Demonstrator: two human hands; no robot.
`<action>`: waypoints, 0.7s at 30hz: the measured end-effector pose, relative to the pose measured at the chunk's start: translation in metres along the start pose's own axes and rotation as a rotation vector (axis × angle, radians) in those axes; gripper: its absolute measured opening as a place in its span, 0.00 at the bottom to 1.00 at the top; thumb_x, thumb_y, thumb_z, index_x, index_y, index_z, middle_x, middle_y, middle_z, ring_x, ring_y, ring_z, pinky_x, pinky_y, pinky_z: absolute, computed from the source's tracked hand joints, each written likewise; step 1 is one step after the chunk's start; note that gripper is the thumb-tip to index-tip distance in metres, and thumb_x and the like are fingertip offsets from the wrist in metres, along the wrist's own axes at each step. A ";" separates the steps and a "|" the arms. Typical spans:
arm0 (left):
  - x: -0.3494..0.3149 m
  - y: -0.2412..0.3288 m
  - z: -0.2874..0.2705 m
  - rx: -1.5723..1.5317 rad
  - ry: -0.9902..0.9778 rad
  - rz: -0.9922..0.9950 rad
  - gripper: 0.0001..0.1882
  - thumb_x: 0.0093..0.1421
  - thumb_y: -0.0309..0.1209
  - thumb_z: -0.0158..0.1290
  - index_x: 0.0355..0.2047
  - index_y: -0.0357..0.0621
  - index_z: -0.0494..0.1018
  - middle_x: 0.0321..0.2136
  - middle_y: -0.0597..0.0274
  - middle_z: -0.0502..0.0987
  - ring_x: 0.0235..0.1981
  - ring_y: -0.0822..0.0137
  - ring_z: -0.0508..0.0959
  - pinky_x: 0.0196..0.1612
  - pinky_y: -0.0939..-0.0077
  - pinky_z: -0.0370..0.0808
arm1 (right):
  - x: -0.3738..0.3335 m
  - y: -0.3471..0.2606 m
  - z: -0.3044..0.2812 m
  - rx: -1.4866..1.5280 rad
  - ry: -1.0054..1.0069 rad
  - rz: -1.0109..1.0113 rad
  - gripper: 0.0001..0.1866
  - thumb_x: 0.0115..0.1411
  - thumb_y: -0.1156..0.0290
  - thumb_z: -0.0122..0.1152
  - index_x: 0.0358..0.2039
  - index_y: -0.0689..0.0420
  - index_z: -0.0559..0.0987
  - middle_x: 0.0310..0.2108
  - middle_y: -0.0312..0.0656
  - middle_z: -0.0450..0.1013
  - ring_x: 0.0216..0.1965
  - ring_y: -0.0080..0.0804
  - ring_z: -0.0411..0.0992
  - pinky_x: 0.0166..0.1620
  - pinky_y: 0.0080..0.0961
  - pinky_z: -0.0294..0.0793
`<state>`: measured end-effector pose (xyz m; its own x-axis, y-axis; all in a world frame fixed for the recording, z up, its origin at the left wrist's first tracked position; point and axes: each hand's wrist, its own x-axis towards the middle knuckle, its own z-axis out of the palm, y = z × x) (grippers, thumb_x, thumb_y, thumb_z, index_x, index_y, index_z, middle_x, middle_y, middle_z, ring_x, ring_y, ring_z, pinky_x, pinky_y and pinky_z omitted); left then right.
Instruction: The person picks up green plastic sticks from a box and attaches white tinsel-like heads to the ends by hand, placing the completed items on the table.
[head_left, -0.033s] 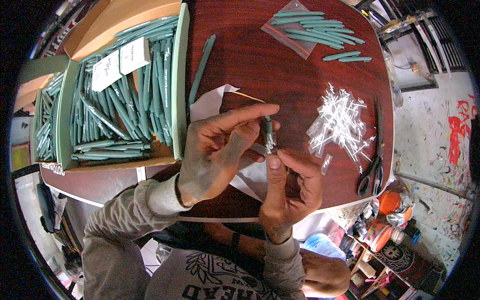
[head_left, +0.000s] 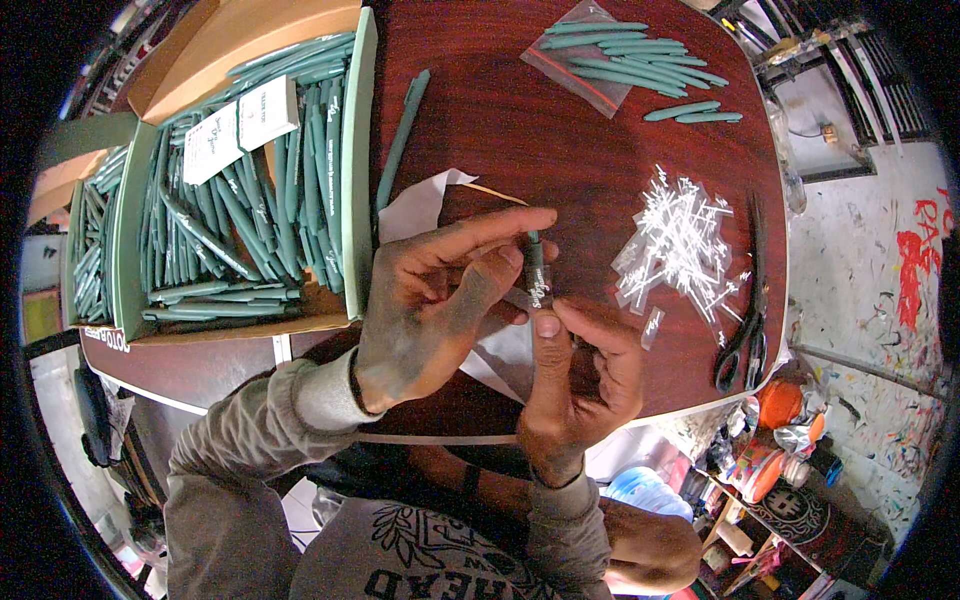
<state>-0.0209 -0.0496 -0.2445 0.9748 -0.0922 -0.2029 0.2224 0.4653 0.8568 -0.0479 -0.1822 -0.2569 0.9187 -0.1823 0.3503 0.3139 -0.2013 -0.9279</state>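
Observation:
A dark green pen (head_left: pixel 535 253) stands nearly upright in the picture between my two hands, white lettering on its barrel. Its lower end is pinched between the thumb and forefinger of my right hand (head_left: pixel 580 365), next to what looks like a small clear film. My left hand (head_left: pixel 435 305) curls round the pen's upper end, forefinger stretched over the top and thumb beside the barrel; some of its fingers are hidden. White paper (head_left: pixel 505 355) lies on the table beneath my hands. Another green pen (head_left: pixel 405 135) rests on the table by the box.
At left stands an open cardboard box (head_left: pixel 355 160) full of green pens, a white card (head_left: pixel 240 130) on top. Clear stickers with white lettering (head_left: pixel 680 245) lie heaped at right, beside black scissors (head_left: pixel 740 350). Several pens (head_left: pixel 640 60) lie on a clear bag (head_left: pixel 570 65) at the far side.

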 end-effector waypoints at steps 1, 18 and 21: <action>-0.001 0.002 0.002 0.034 0.010 0.003 0.18 0.68 0.36 0.51 0.55 0.43 0.73 0.43 0.63 0.80 0.37 0.80 0.76 0.36 0.85 0.76 | 0.001 0.000 0.001 0.020 0.004 -0.003 0.06 0.59 0.83 0.62 0.37 0.66 0.75 0.38 0.48 0.75 0.36 0.30 0.75 0.43 0.23 0.75; -0.001 0.003 0.006 0.100 0.063 0.007 0.17 0.65 0.32 0.55 0.53 0.39 0.74 0.41 0.60 0.81 0.37 0.77 0.77 0.37 0.82 0.78 | -0.001 -0.001 0.000 -0.019 0.022 0.006 0.06 0.57 0.81 0.64 0.35 0.64 0.77 0.36 0.46 0.76 0.37 0.31 0.74 0.45 0.24 0.73; 0.000 0.003 0.006 0.114 0.076 0.019 0.16 0.65 0.31 0.56 0.52 0.40 0.75 0.39 0.63 0.81 0.35 0.80 0.77 0.34 0.84 0.78 | -0.001 0.000 -0.003 -0.017 -0.011 -0.003 0.07 0.58 0.80 0.64 0.37 0.65 0.76 0.38 0.45 0.75 0.39 0.28 0.73 0.46 0.22 0.72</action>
<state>-0.0203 -0.0536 -0.2395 0.9758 -0.0154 -0.2180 0.2086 0.3630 0.9081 -0.0492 -0.1846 -0.2572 0.9202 -0.1714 0.3519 0.3128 -0.2186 -0.9243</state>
